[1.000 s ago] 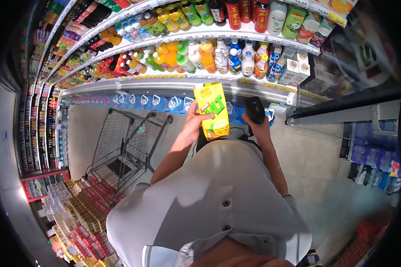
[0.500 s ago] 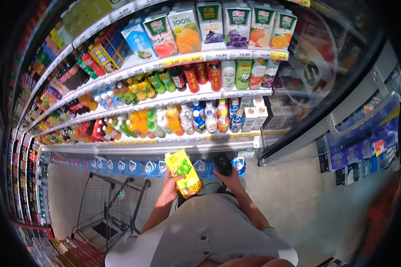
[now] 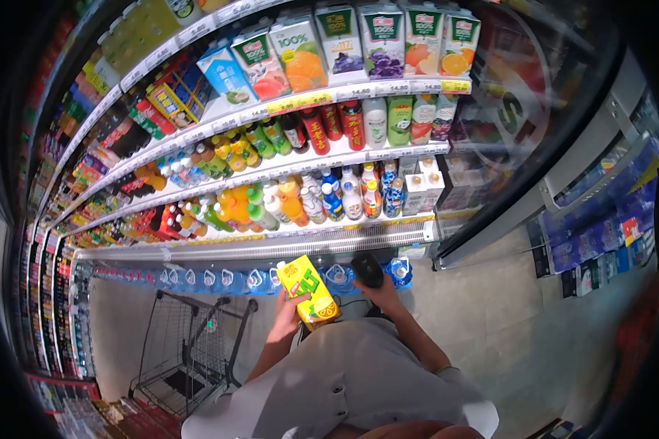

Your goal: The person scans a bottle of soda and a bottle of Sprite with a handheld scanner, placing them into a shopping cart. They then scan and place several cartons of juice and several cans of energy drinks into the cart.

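My left hand (image 3: 289, 310) is closed around the side of a yellow drink carton (image 3: 305, 284), its thumb across the front. The carton carries green lettering and a lemon picture, and it leans with its capped top toward the shelves. Beside it, my right hand (image 3: 385, 295) grips a black, rounded handheld object (image 3: 367, 270); its exact kind cannot be made out. Both hands are in front of my body, apart from each other and below the lowest bottle shelf (image 3: 285, 235).
Ahead are shelves of bottles and juice cartons (image 3: 384, 40). Large water bottles (image 3: 227, 282) line the floor along the shelf base. A wire shopping cart (image 3: 187, 355) stands to my left. On the right are a glass door frame (image 3: 505, 197) and purple packs (image 3: 597, 238).
The view has shifted slightly, so the shelves and cart sit a little differently. Both hands keep their holds on the carton and the black object.
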`<state>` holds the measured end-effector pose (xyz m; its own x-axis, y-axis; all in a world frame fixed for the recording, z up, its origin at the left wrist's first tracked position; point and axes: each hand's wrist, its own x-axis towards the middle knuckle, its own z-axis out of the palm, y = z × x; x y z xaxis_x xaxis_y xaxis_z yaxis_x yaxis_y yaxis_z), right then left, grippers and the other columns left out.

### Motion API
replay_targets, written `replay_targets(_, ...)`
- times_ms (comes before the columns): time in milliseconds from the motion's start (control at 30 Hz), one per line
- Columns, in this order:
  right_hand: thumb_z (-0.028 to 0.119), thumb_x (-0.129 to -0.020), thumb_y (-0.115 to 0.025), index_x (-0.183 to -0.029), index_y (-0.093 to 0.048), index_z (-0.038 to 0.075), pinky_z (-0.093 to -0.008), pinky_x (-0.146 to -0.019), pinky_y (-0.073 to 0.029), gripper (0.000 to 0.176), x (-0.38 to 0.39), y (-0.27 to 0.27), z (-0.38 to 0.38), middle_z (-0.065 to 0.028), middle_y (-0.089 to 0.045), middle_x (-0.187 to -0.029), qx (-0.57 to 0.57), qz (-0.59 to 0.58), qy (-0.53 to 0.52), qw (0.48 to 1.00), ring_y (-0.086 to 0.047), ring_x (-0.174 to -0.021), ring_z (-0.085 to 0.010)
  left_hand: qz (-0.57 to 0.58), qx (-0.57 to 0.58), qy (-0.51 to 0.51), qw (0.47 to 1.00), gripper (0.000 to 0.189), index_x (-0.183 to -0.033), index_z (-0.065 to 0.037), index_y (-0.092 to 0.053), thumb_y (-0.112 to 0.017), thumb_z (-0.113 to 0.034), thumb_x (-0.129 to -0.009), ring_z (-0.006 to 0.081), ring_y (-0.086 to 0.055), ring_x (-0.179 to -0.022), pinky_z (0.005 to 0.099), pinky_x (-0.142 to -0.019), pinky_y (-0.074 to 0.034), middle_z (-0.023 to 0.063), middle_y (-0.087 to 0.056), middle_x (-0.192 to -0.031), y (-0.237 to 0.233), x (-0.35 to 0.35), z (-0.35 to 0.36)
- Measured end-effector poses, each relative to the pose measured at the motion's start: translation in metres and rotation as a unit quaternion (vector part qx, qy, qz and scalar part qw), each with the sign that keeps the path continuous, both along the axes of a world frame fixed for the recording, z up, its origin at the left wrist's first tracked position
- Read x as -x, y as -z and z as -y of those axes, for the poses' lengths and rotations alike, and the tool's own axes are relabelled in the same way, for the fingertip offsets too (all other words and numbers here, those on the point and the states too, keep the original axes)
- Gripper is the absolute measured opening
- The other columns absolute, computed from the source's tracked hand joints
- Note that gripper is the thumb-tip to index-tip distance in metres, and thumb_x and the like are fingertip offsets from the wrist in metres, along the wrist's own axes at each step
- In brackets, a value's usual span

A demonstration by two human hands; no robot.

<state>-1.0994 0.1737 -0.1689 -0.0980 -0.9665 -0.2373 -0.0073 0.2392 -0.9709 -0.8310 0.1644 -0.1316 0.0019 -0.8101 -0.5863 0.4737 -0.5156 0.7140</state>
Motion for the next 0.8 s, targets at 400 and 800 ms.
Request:
replay_targets(400,0.015,-0.084,-0.081,-0.093,-0.072,0.003,-0.0271,-0.06,-0.047,0.017,-0.006,0.011,0.003,-0.0027,-0.069,-0.078,-0.033,0.026,-0.022,0.999,-0.061,-0.065,-0.0096,-0.066,0.037,0.054,0.996,0.066,-0.134,-0.005,-0.039,-0.073,0.01,-0.079,0.034,-0.068,-0.112,0.0488,-0.092,-0.059,0.0174,-0.065,-0.124,-0.013,-0.004,0.003)
replay_targets(800,0.008,-0.084,-0.079,-0.099,-0.07,0.001,-0.0271,-0.06,-0.051,0.019,-0.014,0.017,0.007,-0.0069,-0.072,-0.083,-0.059,0.045,0.003,0.997,-0.065,-0.067,-0.0123,-0.051,0.022,0.023,0.998,0.065,-0.136,-0.005,-0.049,-0.077,0.005,-0.079,0.0271,-0.068,-0.114,0.0423,-0.098,-0.055,0.012,-0.069,-0.122,0.02,-0.013,0.0)
